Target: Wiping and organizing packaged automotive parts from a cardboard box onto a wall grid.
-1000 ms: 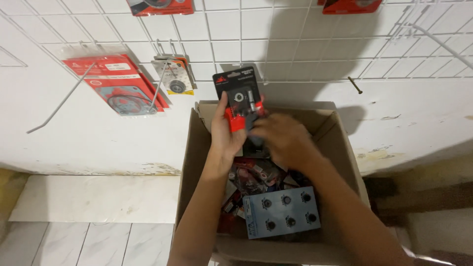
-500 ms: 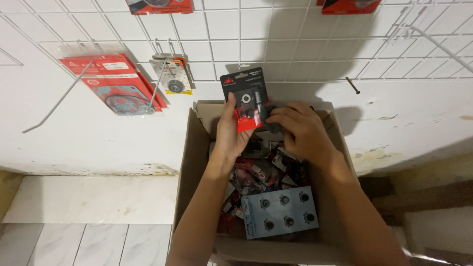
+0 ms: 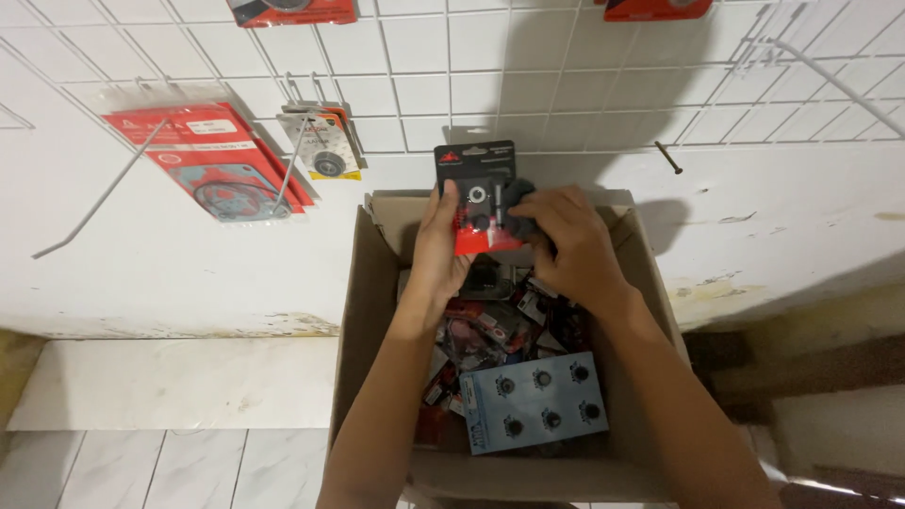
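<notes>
A small black-and-red carded blister pack with round metal parts under clear plastic is held upright over the far end of an open brown cardboard box, its top edge rising in front of the white wire grid panel on the wall. The left hand grips the pack from its left side, thumb laid along the front edge and fingers curled behind the card. The right hand closes on the pack from the right, fingers bent over its right edge and covering part of the blister; both hands are clamped on it, neither spread open. The two forearms run up from the bottom of the view and converge at the pack, the wrists roughly level with the box's far rim.

Below the hands the box is packed with loose black and red packets, and a pale blue card of six small dark round fittings lies flat on top near the front of the box, just beside the right forearm. On the grid to the left, well apart from the hands, hangs a large red pack showing a thin black ring, and next to it a smaller clear packet with a dark round part. The box rests against a scuffed white wall, above a tiled floor.
</notes>
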